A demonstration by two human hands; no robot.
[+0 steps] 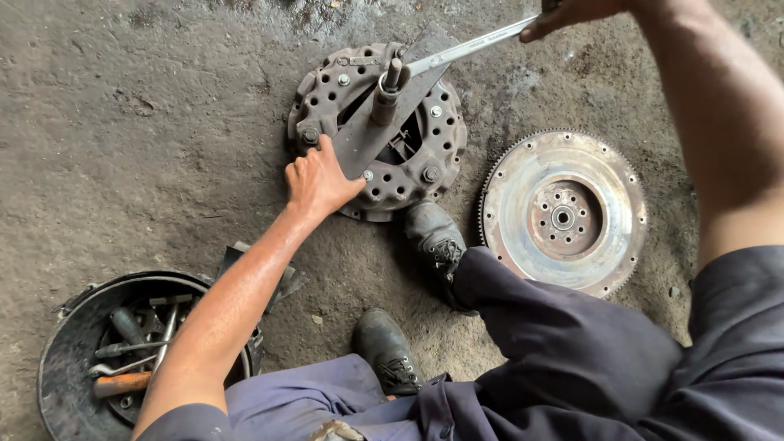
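From the head camera I look down on a rough, oil-dark concrete floor [163,122]. In the far middle lies a rusty round clutch cover [377,135] — a pressed-steel disc with bolt heads and holes round its rim. A flat grey steel bar [367,131] lies slantwise across it, with a stubby shaft [388,90] standing up through its middle. My left hand [317,181] presses on the near left edge of the cover, fingers together and bent over the end of the bar. My right hand [572,12], at the far edge, is closed round the handle of a long bright wrench [465,51] whose ring end sits over the shaft. A worn black boot [434,237] touches the cover's near rim. Just right lies a toothed flywheel [563,212], dull and rust-stained. Near left, a round black tub [69,359] holds greasy tools.
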